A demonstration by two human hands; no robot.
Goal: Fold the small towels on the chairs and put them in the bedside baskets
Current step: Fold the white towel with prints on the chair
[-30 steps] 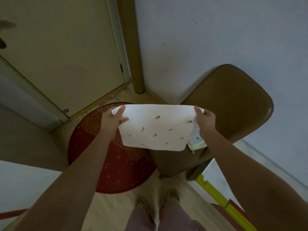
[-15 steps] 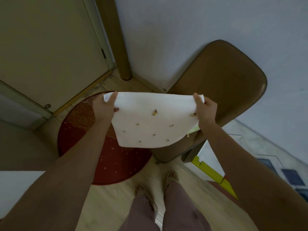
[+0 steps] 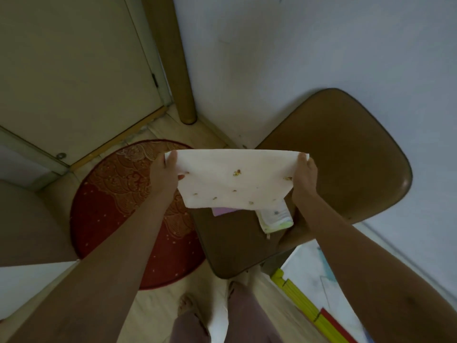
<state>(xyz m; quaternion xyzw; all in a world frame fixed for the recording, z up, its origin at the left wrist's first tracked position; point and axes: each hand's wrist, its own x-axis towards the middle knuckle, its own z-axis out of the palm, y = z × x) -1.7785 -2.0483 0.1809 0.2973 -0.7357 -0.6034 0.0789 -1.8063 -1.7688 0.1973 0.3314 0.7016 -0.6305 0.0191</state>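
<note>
Two hands carry the whole job right now, and both of them pinch only corners. Your left hand grips the top left corner of the white towel with the thumb laid over its edge, and your right hand holds the top right corner the same way. The cloth hangs spread between them in the air, above the seat of the brown chair.

Your grip is thin, so if either thumb eases while you bring the corners together, that side will likely drop and you would have to start the fold again. The free lower edge sags, and it could swing crooked and give you an uneven fold.

Just below that edge, a purple cloth and a folded green-edged towel lie on the seat. If you lower the white towel there to crease it, I judge it may drag or cover them, or nudge the green-edged one toward the front of the seat.

Further off, beside the chair, the red round rug lies on the floor. No basket is in view, so you cannot yet judge the carry.
</note>
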